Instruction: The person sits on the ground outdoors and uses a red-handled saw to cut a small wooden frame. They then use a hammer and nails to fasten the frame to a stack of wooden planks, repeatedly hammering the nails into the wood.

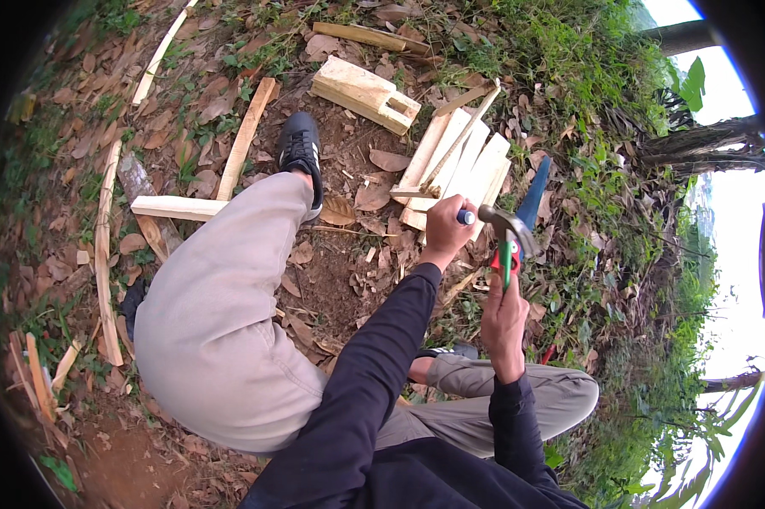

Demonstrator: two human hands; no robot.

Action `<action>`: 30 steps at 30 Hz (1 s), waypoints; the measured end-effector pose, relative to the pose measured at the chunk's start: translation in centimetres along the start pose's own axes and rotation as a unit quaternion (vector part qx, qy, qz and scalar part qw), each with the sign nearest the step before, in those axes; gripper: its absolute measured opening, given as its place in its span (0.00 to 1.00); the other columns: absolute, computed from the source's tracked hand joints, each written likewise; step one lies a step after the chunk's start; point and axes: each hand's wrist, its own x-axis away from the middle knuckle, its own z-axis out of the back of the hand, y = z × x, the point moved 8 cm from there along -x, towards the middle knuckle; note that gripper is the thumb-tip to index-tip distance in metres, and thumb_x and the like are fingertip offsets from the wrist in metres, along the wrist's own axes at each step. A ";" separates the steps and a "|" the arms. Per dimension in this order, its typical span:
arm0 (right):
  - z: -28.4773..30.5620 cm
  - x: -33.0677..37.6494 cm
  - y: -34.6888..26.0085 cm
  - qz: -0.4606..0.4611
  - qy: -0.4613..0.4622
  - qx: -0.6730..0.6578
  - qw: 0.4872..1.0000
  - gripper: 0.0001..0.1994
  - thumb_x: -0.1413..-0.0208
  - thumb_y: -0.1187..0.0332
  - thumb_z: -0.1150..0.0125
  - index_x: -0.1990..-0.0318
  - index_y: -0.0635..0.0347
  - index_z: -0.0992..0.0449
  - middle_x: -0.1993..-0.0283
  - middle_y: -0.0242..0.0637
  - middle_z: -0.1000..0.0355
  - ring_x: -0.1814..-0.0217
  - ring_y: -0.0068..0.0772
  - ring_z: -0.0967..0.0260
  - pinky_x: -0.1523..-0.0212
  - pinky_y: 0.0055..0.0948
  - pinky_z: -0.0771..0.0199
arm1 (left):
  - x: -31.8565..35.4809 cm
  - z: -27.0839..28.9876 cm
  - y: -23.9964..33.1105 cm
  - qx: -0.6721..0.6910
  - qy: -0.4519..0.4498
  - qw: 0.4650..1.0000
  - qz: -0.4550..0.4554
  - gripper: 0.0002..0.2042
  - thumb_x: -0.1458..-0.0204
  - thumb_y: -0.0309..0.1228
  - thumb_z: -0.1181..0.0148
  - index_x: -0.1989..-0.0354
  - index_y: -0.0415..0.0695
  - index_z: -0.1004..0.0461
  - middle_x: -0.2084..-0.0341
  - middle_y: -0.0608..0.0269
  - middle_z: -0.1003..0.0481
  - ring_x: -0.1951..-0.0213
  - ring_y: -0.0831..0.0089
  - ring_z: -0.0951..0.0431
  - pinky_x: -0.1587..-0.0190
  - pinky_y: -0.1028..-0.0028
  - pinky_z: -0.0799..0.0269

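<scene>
My left hand (447, 229) is closed around what looks like a chisel, its round blue butt end (465, 217) facing up and its blade hidden. In my right hand (505, 327) is a claw hammer (504, 226) with a green handle, its steel head just right of the butt end. Beyond my left hand lie several pale wooden boards (467, 165) side by side, with a thin stick (463, 136) across them. A handsaw with a blue blade (532, 197) lies beside the hammer head, its red handle partly hidden behind the hammer.
A thick block with a cut notch (361, 93) lies on the leafy ground farther off. Wooden strips (246, 140) and a squared piece (179, 208) are scattered at left, near my shoe (300, 153). Green plants (628, 280) and tree trunks (705, 144) line the right.
</scene>
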 end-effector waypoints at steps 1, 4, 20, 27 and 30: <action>-0.5 -0.2 0.6 0.011 -0.012 0.028 0.999 0.12 0.29 0.63 0.51 0.61 0.64 0.33 0.83 0.51 0.36 0.82 0.58 0.37 0.81 0.46 0.43 | 0.0 -0.2 0.2 0.026 -0.013 1.000 0.001 0.08 0.56 0.26 0.34 0.79 0.44 0.30 0.83 0.56 0.26 0.78 0.54 0.24 0.73 0.60 0.29; 1.0 -0.7 -1.1 0.020 0.008 0.005 1.000 0.13 0.29 0.63 0.52 0.62 0.64 0.32 0.83 0.51 0.37 0.83 0.56 0.35 0.81 0.45 0.44 | 0.1 0.0 0.1 -0.013 -0.016 1.000 -0.007 0.08 0.56 0.25 0.35 0.79 0.43 0.30 0.83 0.55 0.26 0.78 0.54 0.24 0.73 0.60 0.29; 0.4 -1.3 -1.1 0.026 0.065 -0.036 0.997 0.14 0.29 0.63 0.52 0.64 0.64 0.33 0.84 0.46 0.40 0.86 0.47 0.42 0.81 0.42 0.46 | -0.1 0.0 -0.6 -0.028 0.003 0.999 0.030 0.12 0.51 0.25 0.37 0.81 0.41 0.34 0.84 0.51 0.29 0.79 0.52 0.26 0.74 0.59 0.31; -2.9 -6.9 -1.9 0.093 0.137 -0.052 0.985 0.16 0.45 0.66 0.29 0.67 0.68 0.30 0.67 0.39 0.34 0.69 0.35 0.38 0.68 0.35 0.38 | -0.4 -1.0 -1.4 0.029 -0.035 0.996 0.083 0.08 0.53 0.26 0.36 0.78 0.41 0.29 0.82 0.53 0.26 0.76 0.53 0.24 0.72 0.60 0.29; -3.1 -9.1 -2.3 0.091 0.145 -0.072 0.983 0.14 0.44 0.67 0.30 0.61 0.70 0.26 0.68 0.36 0.34 0.71 0.33 0.39 0.67 0.33 0.37 | -0.9 -2.4 -2.2 0.060 -0.061 0.987 0.132 0.06 0.54 0.27 0.35 0.73 0.41 0.27 0.77 0.51 0.23 0.71 0.52 0.21 0.68 0.59 0.27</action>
